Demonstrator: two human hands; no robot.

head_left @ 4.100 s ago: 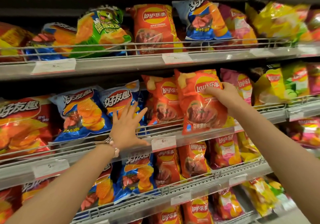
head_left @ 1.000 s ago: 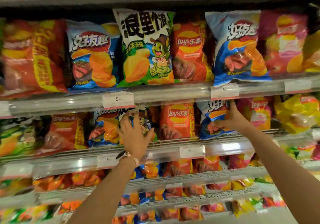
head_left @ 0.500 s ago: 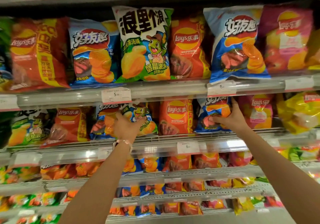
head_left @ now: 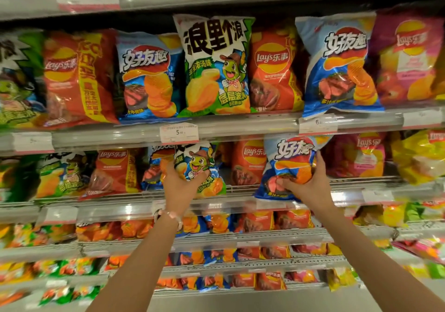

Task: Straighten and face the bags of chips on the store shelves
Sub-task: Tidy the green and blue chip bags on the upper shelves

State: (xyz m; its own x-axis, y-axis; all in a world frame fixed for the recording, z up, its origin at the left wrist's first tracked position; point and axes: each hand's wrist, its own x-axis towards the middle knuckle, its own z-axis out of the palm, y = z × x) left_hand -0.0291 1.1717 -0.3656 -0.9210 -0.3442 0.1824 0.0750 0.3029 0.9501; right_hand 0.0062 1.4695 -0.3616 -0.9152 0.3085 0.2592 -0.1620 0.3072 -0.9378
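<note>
My left hand (head_left: 179, 186) grips a green chip bag with a cartoon character (head_left: 201, 167) on the second shelf, its lower part covered by my fingers. My right hand (head_left: 304, 186) holds a blue chip bag (head_left: 287, 160), pulled out past the shelf rail (head_left: 240, 189) and tilted forward. Between the two bags an orange Lay's bag (head_left: 248, 162) stands upright. On the shelf above, a tall green bag (head_left: 214, 66) stands beside blue (head_left: 149, 78) and orange bags (head_left: 273, 70).
Another blue bag (head_left: 339, 66) leans over the top shelf edge above a price tag (head_left: 317, 125). Pink (head_left: 358, 155) and yellow bags (head_left: 419, 155) fill the right of the second shelf. Lower shelves below my arms hold several more bags.
The view has drawn closer to the shelf. My right hand has pulled the blue bag forward over the rail, and my left hand has closed round the green cartoon bag.
</note>
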